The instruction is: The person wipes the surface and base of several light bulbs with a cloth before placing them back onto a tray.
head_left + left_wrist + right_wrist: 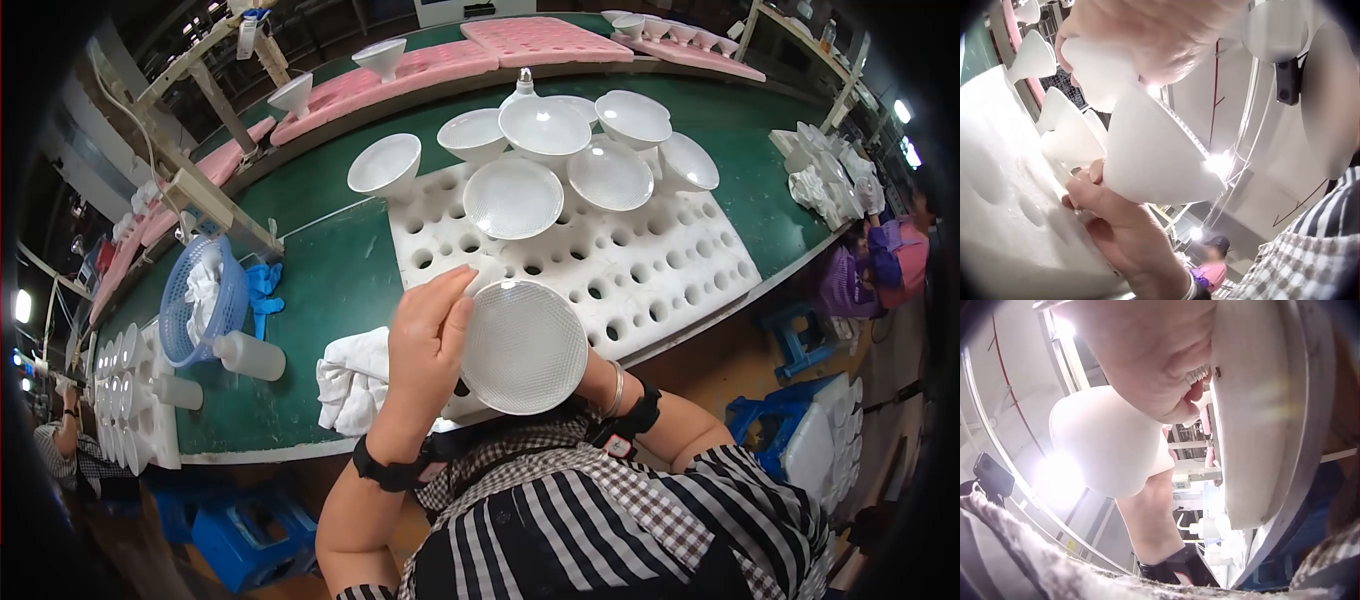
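A white cone-shaped lamp with a textured round face (525, 347) is tilted up in front of the person. Behind it, the right hand (600, 382) is mostly hidden in the head view; in the right wrist view this hand (1154, 359) grips the lamp's threaded base (1197, 375). The left hand (428, 340) is beside the lamp's rim, fingers bent. In the left wrist view the left hand (1154, 34) holds a white cloth-like piece (1100, 72) against or close to the lamp (1154, 153); contact is unclear.
Several lamps (513, 198) stand on a white board with holes (640, 250). A crumpled white cloth (352, 380), bottles (250, 356) and a blue basket (205, 300) are on the green table (310, 270). Pink foam trays (400, 80) line the back.
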`<control>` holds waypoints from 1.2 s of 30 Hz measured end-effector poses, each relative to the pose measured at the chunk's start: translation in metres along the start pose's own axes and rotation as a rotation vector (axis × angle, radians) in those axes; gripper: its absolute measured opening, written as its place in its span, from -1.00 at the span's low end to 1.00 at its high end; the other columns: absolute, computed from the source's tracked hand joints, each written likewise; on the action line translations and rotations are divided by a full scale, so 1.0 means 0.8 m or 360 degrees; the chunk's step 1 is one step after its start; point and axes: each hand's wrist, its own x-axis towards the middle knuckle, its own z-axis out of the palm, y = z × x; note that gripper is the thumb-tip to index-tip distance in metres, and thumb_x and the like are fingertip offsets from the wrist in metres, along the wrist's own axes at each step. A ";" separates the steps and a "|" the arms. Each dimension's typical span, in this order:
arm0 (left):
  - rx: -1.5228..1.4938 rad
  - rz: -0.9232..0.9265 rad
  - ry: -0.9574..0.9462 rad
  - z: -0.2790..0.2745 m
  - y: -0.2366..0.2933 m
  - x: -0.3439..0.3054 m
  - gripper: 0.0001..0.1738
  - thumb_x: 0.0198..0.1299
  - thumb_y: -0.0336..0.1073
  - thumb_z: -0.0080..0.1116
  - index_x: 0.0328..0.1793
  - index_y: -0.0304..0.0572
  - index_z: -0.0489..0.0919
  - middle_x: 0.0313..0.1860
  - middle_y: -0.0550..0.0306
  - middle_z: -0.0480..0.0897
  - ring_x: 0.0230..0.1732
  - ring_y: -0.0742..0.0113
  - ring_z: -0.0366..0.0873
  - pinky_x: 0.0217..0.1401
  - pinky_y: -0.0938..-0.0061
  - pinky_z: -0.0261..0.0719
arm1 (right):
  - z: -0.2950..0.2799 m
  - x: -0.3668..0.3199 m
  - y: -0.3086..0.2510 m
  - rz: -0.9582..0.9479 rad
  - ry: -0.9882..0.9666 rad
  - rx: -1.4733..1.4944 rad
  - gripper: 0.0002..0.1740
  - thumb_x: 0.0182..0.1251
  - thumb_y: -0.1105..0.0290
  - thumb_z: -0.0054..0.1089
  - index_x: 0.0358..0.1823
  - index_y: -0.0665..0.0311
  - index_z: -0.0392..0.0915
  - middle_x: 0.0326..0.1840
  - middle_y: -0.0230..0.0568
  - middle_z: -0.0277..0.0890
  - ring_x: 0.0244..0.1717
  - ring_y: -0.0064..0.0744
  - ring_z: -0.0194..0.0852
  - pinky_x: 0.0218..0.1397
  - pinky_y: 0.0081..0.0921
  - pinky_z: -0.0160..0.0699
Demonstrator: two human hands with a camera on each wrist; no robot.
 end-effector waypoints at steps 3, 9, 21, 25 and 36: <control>-0.0223 -0.0216 -0.0056 0.004 0.001 0.002 -0.68 0.46 -0.28 0.13 0.21 -0.26 0.68 0.13 -0.01 0.73 0.13 0.13 0.62 0.29 0.32 0.49 | -0.003 -0.004 -0.007 0.0006 -0.0029 -0.0036 -0.45 0.13 0.34 0.55 0.15 0.36 0.60 0.02 -0.14 0.72 0.02 -0.33 0.73 0.11 -0.39 0.68; -0.0862 -0.0593 -0.0299 0.006 0.003 0.006 -0.64 0.54 -0.24 0.08 0.27 -0.31 0.65 0.04 0.12 0.73 0.01 0.46 0.59 0.12 0.56 0.52 | -0.013 -0.004 -0.056 -0.0121 -0.0379 -0.0351 -0.45 0.14 0.33 0.54 0.16 0.35 0.59 0.06 -0.10 0.71 0.11 -0.33 0.67 0.15 -0.38 0.64; 0.0418 0.0723 -0.0061 0.003 0.044 0.000 -0.64 0.32 -0.38 0.18 0.23 -0.21 0.67 0.20 0.04 0.68 0.14 0.16 0.62 0.14 0.25 0.47 | -0.009 -0.014 -0.002 -0.0229 -0.0127 -0.0394 -0.48 0.19 0.26 0.47 0.15 0.32 0.60 0.00 -0.15 0.72 -0.04 -0.25 0.73 0.08 -0.31 0.67; 0.0492 0.0786 -0.0357 0.018 0.079 0.001 -0.65 0.18 -0.38 0.27 0.12 -0.08 0.71 0.24 0.25 0.68 0.28 0.00 0.52 0.22 0.19 0.35 | 0.018 -0.029 0.040 0.0194 0.0258 -0.0174 -0.43 0.17 0.23 0.48 0.19 0.29 0.59 0.03 -0.11 0.70 0.01 -0.17 0.71 0.05 -0.28 0.67; 0.0469 0.0622 -0.0205 0.014 0.074 -0.028 -0.67 0.20 -0.36 0.26 0.11 -0.15 0.73 0.17 0.08 0.72 0.25 -0.14 0.51 0.26 0.07 0.38 | -0.002 -0.012 -0.024 0.0034 0.0179 0.0088 -0.54 0.18 0.27 0.40 0.12 0.23 0.62 0.01 -0.10 0.69 0.03 -0.20 0.70 0.00 -0.30 0.63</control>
